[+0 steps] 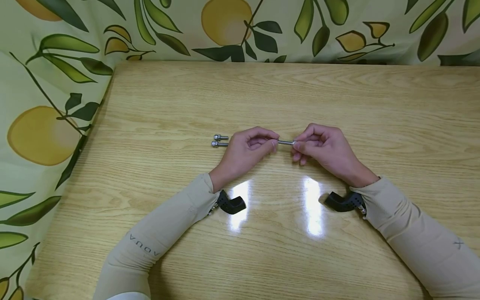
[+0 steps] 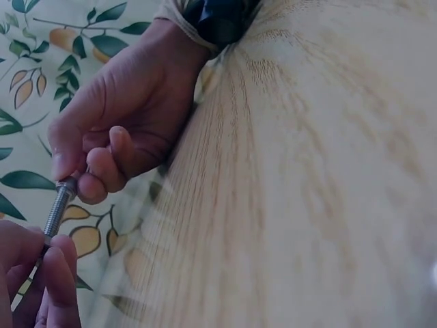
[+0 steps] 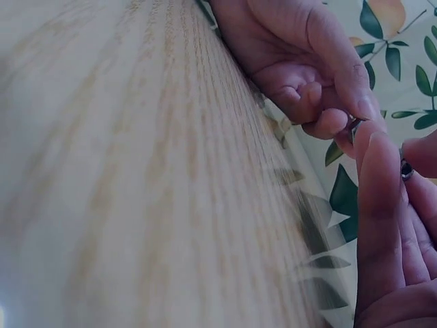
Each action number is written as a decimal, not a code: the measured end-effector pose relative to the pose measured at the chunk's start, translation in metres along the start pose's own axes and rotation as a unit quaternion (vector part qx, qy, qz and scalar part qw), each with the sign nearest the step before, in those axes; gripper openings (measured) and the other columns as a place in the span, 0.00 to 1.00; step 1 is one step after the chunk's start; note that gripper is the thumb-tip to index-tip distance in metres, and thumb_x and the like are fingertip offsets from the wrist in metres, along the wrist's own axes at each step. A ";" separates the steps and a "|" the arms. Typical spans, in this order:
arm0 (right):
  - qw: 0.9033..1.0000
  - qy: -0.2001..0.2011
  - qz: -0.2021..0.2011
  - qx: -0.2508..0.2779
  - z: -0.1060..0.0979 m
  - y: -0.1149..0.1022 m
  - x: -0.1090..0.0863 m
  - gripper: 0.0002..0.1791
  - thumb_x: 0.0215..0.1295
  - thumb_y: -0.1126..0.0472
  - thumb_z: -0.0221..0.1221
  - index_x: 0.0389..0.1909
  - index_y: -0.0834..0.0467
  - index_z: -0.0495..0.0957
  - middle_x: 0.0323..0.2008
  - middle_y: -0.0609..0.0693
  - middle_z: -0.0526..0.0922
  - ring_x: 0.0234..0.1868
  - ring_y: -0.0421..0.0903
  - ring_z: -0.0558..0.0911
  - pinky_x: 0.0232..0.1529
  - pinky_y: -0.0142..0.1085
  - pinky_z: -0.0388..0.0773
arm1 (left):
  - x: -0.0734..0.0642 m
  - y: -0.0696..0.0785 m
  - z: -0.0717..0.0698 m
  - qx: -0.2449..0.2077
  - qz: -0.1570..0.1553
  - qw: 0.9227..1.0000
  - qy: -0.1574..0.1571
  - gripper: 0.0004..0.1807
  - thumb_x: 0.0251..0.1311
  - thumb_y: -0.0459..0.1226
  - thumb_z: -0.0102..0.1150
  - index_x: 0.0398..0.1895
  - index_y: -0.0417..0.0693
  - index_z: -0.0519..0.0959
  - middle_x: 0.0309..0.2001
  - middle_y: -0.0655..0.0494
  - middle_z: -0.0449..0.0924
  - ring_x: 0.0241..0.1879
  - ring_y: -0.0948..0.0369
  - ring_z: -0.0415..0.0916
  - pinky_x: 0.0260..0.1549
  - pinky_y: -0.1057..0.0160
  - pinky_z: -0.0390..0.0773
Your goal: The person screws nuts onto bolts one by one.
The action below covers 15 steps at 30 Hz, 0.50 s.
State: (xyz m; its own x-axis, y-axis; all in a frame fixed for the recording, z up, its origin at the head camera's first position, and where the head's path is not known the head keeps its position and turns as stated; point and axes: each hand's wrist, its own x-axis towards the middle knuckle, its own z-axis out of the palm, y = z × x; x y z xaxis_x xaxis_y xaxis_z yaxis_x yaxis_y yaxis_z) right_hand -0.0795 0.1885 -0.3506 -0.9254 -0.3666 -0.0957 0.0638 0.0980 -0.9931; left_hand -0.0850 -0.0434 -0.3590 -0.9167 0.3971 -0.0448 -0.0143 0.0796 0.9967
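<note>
Above the middle of the table, a threaded metal bolt [image 1: 286, 142] spans the gap between both hands, lying roughly level. My left hand [image 1: 249, 148] pinches its left end between thumb and fingers, which hide that end in the head view. At the other end my right hand [image 1: 324, 148] pinches a small wider piece with thumb and forefinger. In the right wrist view this round metal end [image 3: 407, 169] shows a dark centre; I cannot tell whether it is the head or a nut. Bare thread [image 2: 58, 208] is visible between the hands in the left wrist view.
Two more bolts [image 1: 219, 144] lie side by side on the wooden table [image 1: 262, 96], just left of my left hand, which partly covers one. A fruit-patterned cloth [image 1: 157, 25] borders the table at the back and left. Black wrist devices [image 1: 231, 203] hang under both sleeves.
</note>
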 end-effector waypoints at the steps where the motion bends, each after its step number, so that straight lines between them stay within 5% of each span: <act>1: 1.000 0.000 -0.002 0.000 0.000 0.000 0.000 0.09 0.65 0.64 0.61 0.38 0.68 0.77 0.30 0.59 0.87 0.28 0.44 0.87 0.27 0.36 0.84 | 0.000 0.000 0.000 -0.002 0.002 1.000 0.003 0.10 0.63 0.36 0.62 0.46 0.42 0.82 0.43 0.44 0.85 0.40 0.60 0.86 0.44 0.64 0.85; 9: 1.000 -0.005 -0.008 0.023 -0.002 0.003 0.000 0.13 0.65 0.63 0.61 0.43 0.70 0.77 0.33 0.56 0.89 0.31 0.46 0.89 0.30 0.37 0.85 | 0.000 -0.002 -0.001 -0.019 0.012 1.000 0.012 0.11 0.64 0.35 0.61 0.46 0.39 0.81 0.43 0.41 0.85 0.41 0.53 0.85 0.43 0.63 0.85; 15: 1.000 -0.005 -0.006 0.027 -0.002 0.004 0.000 0.11 0.65 0.64 0.61 0.40 0.70 0.76 0.31 0.56 0.89 0.30 0.45 0.88 0.30 0.36 0.85 | 0.000 -0.002 0.000 -0.017 0.018 1.000 -0.002 0.12 0.61 0.34 0.64 0.46 0.41 0.81 0.48 0.46 0.83 0.45 0.60 0.84 0.49 0.66 0.84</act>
State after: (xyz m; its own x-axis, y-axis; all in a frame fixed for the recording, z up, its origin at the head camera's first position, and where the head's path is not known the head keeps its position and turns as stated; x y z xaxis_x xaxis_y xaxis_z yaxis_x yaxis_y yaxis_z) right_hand -0.0795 0.1909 -0.3543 -0.9226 -0.3763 -0.0845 0.0733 0.0440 -0.9963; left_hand -0.0848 -0.0438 -0.3614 -0.9152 0.4028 -0.0094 0.0048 0.0344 0.9994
